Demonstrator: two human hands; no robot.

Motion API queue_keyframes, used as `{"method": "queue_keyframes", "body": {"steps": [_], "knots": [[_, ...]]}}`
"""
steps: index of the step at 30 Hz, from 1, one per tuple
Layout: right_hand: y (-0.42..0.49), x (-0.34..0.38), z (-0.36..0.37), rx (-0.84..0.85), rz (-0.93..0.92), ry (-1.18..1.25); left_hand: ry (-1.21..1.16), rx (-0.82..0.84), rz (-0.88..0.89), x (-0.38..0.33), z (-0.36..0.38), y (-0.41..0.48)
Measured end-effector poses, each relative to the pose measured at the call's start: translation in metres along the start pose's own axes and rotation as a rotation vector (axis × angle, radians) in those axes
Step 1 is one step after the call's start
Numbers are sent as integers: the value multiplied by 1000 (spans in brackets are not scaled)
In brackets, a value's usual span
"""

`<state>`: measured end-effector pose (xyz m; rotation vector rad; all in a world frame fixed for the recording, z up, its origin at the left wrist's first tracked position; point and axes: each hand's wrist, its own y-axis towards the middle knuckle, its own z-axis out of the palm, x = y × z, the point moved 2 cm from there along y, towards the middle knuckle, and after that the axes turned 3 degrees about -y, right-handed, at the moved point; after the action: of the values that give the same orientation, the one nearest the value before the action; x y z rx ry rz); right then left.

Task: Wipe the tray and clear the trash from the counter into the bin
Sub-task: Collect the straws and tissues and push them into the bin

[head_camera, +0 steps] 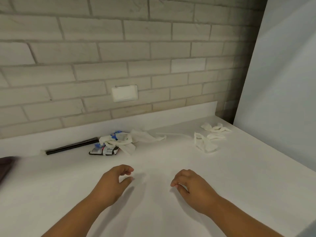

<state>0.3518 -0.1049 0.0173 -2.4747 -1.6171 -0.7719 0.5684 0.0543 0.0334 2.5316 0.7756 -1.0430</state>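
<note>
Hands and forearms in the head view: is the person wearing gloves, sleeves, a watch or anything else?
Nothing worn that shows. The left hand and right hand are bare, with no gloves, rings or watch visible. Both forearms are bare to the frame's bottom edge, so no sleeve shows.

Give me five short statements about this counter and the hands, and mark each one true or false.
1. Both hands, the left hand and the right hand, are empty. True.
2. A black stick lies near the back wall. True.
3. The crumpled wrapper is in the right hand. False: it lies on the counter, under white tissues.
4. Torn white paper scraps lie to the right. True.
5. A bin stands on the counter. False: no bin is visible.
</note>
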Motion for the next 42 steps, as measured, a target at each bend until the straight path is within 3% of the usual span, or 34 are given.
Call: {"method": "queue_keyframes", "body": {"steps": [6, 9, 16, 23, 28, 32, 36, 39, 42], "knots": [[50, 1, 15, 67, -51, 2, 134, -336, -110, 39, -39, 66], [70, 1, 21, 102, -75, 8, 118, -409, -103, 46, -47, 96], [96, 6, 32, 147, -102, 25, 364, -140, -169, 64, -33, 136], [108, 7, 39, 167, -95, 78, 544, -105, -223, 52, -27, 137], [112, 9, 45, 90, -21, 203, 127, -332, -10, 39, -17, 101], [119, 22, 43, 9, 72, 434, -154, -246, -6, 13, -6, 73], [130, 40, 44, 69, 114, 708, -287, -179, 64, 5, 11, 56], [133, 46, 46, 70, 81, 623, -297, -198, 92, 12, 17, 56], [135, 41, 53, -20, 13, 356, -242, -248, 51, 28, 14, 62]]}}
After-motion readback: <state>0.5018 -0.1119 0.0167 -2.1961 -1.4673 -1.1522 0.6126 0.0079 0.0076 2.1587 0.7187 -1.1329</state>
